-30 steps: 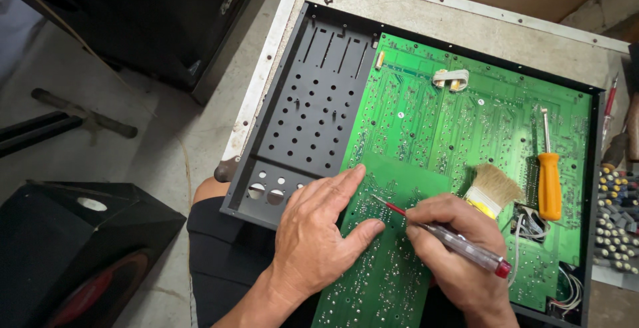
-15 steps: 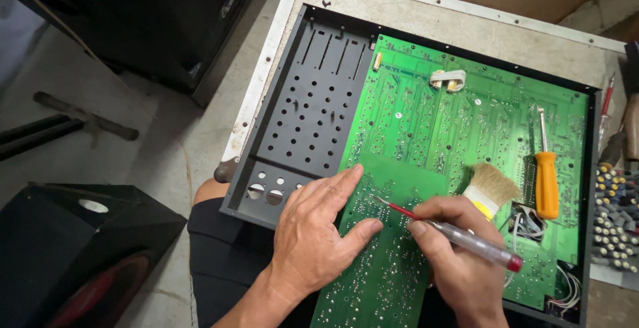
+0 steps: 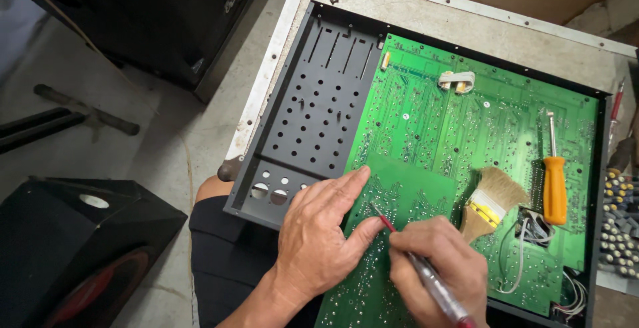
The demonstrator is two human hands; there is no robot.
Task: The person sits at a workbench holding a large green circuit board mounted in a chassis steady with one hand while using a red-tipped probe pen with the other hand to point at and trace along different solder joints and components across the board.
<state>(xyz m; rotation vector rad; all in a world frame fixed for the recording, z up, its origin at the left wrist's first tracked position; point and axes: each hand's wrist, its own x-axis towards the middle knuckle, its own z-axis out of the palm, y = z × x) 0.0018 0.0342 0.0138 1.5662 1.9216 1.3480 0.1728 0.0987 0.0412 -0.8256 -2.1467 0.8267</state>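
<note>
- Your right hand (image 3: 436,268) is closest to you, low in the view. Its fingers are closed around a thin screwdriver with a clear and red handle (image 3: 426,278), in the way one holds a pen.
- The long axis of this tool runs from lower right up to upper left. Its tip touches the green circuit board (image 3: 459,128) just beside your left thumb.
- Your left hand (image 3: 319,235) lies open and flat, palm down, on the left edge of the board. It holds nothing; the index finger points up and to the right. The tip of the tool is between your two hands, a little nearer to the left one.
- To the right of your right hand, a paint brush with pale bristles (image 3: 489,201) rests on the board.
- Further right, an orange-handled screwdriver (image 3: 554,181) lies with its shaft pointing away from you.
- Beyond your left hand, you see the black perforated chassis (image 3: 319,115), and near the far edge a small white part (image 3: 456,80).
</note>
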